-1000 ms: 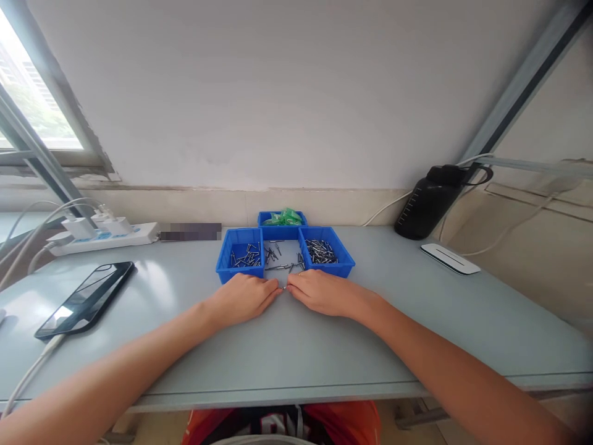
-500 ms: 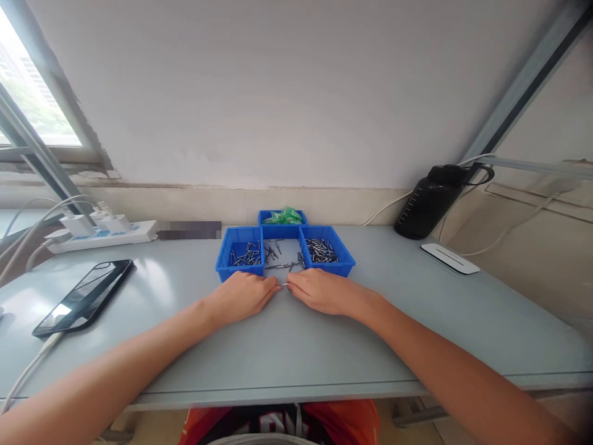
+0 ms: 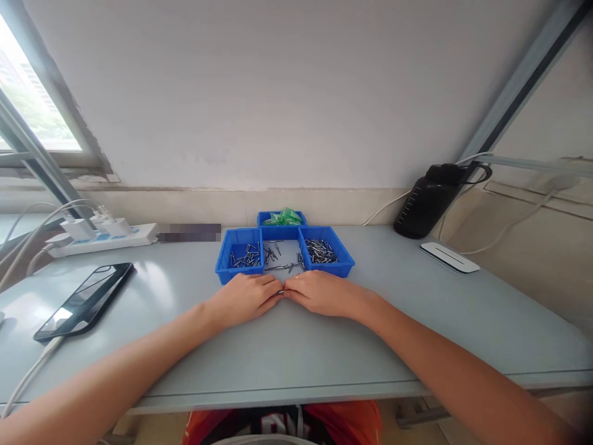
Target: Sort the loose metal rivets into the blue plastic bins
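Observation:
Between the fingertips of both hands is a small metal pin (image 3: 281,292), mostly hidden by the fingers. My left hand (image 3: 245,298) pinches its left end and my right hand (image 3: 319,293) pinches its right end; the fingertips of both nearly touch. Just behind my left hand stands a blue bin (image 3: 223,264) with loose metal pins. Another blue bin (image 3: 343,259) behind my right hand holds a denser heap of them. More metal pieces (image 3: 278,267) lie on the table between the bins. A third blue bin (image 3: 282,233) at the back holds green plastic packets (image 3: 286,216).
On the left of the grey table (image 3: 278,358) lie a phone (image 3: 86,301) with a cable and a white power strip (image 3: 139,236). A black bottle (image 3: 424,201) and a flat white device (image 3: 449,258) are on the right. A wall rises behind.
My hands have come closer together, and the gap between their fingertips has nearly closed over the metal pin. The bins have stayed in place.

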The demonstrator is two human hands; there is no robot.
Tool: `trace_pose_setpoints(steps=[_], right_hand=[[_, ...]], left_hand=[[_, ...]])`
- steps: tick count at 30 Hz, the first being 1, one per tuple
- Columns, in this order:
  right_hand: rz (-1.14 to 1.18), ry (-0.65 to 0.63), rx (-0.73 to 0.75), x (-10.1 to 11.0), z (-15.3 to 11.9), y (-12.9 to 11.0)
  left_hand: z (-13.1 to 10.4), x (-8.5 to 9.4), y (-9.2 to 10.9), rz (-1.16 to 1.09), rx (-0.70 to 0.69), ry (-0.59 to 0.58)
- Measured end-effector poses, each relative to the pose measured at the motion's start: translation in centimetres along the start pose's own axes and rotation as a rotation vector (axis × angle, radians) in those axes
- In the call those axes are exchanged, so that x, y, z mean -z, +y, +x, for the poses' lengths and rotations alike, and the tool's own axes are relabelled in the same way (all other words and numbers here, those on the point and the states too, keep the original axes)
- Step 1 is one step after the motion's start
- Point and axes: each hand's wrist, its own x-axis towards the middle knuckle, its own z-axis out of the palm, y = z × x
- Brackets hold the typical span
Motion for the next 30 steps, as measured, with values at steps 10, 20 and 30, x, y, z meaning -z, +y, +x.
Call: trace_pose_setpoints(steps=[10, 20, 30], right_hand=[[-0.031, -0.009, -0.031, 0.01, 0.0, 0.33], [0.02, -0.029, -0.069, 0.36, -0.25, 0.01], [-0.005, 0.014, -0.003, 0.39, -0.13, -0.25]], left_hand=[[-0.13, 0.0, -0.31, -0.021, -0.09, 0.187], [-0.06, 0.11, -0.18, -0.018, 0.013, 0.096], [-0.11, -0.37, -0.24, 0.024, 0.049, -0.034]])
